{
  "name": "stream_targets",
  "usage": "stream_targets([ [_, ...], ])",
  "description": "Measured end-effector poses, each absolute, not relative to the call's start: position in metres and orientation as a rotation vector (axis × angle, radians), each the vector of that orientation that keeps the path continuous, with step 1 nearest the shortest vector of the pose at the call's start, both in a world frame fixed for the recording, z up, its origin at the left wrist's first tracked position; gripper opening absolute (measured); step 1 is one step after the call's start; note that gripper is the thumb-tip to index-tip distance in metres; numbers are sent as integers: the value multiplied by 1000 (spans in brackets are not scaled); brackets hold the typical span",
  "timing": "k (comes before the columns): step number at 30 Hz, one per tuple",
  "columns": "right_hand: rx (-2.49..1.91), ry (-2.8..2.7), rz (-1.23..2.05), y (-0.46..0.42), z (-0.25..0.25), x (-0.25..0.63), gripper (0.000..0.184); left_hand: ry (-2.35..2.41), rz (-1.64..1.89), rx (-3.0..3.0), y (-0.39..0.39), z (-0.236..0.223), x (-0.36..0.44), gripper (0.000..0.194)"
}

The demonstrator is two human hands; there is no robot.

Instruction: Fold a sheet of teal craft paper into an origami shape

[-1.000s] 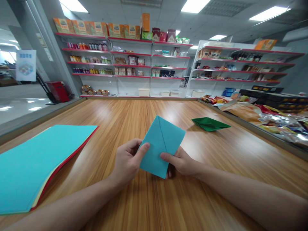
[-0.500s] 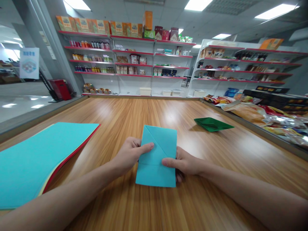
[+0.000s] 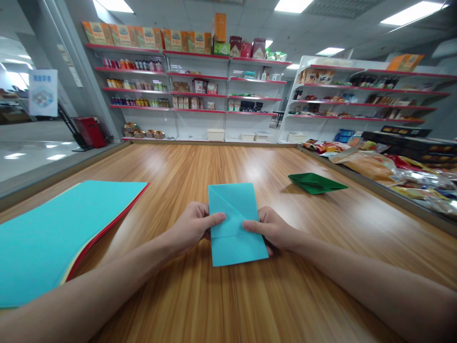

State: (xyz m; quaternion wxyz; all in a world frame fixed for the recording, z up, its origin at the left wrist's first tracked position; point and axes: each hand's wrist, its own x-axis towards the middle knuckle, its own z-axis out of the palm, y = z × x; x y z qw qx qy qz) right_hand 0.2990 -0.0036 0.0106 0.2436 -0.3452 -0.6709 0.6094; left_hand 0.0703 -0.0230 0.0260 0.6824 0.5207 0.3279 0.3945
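"Above the wooden table (image 3: pixel 200 164), what's held?"
"One folded blue paper (image 3: pixel 235 247), gripped at two sides by the left hand (image 3: pixel 193 225) and right hand (image 3: pixel 276 229)."
"Besides?"
"One green folded paper (image 3: pixel 314 185), right; one paper stack (image 3: pixel 67 233), left."

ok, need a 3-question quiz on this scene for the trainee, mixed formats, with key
1. True or false: the left hand and the right hand both hold the blue folded paper.

2. Fill in: the top sheet of the paper stack on the left is ____ in colour.

3. Where does the green folded paper lie?
a) On top of the paper stack
b) On the table, to the right of the blue folded paper
c) Underneath the blue folded paper

Key: 1 true; 2 light blue; 3 b.
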Motion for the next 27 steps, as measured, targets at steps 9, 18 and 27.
stream_targets([
  [9,-909,-2022,1730,-3,16,299,55,859,907,1360,-14,19,64,39],
  [18,-789,-2089,1712,-2,22,302,55,845,964,1301,-15,21,67,38],
  [27,-951,-2037,1569,-8,21,298,53,798,1000,1266,-21,24,75,39],
])
